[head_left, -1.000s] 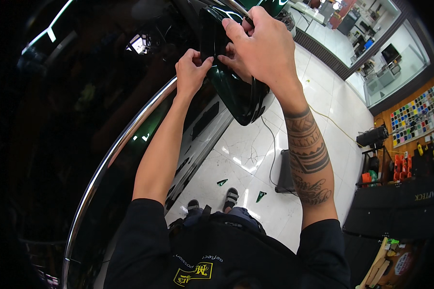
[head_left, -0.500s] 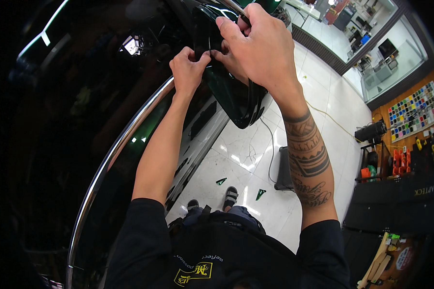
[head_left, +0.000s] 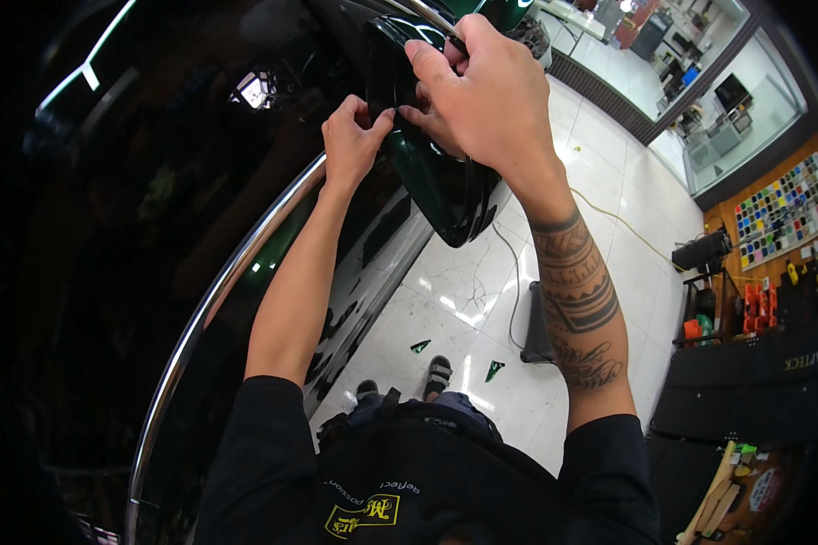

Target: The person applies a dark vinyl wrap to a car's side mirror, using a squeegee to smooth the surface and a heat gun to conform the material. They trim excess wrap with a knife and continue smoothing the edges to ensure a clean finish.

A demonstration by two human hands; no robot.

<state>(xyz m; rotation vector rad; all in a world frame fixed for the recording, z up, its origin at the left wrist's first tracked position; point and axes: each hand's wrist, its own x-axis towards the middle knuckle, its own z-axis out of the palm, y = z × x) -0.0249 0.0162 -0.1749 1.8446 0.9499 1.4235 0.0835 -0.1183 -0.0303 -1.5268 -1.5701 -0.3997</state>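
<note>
A glossy dark green wing mirror point(head_left: 447, 207) juts out from the car's side, under both my hands. My left hand point(head_left: 347, 150) is closed, its thumb and forefinger pinched together at the mirror's inner edge; anything between them is too small to make out. Higher up and to the right, my right hand point(head_left: 495, 100) is closed with its fingers curled over the mirror's upper part. What it grips is hidden behind the fingers. Below its thumb, more fingertips meet my left thumb tip; I cannot tell whether they are a reflection.
The dark car window point(head_left: 127, 300) with its curved chrome strip point(head_left: 218, 291) fills the left. Two small green scraps point(head_left: 493, 371) lie on the tiled floor point(head_left: 463, 300) near my feet. A cable runs to a black box point(head_left: 538, 331). Colour swatches point(head_left: 784, 213) and a dark lamp-like device point(head_left: 703, 247) stand at right.
The view has shifted a little. Both hands keep nearly the same grip at the mirror, with my left hand sitting slightly lower in the picture.
</note>
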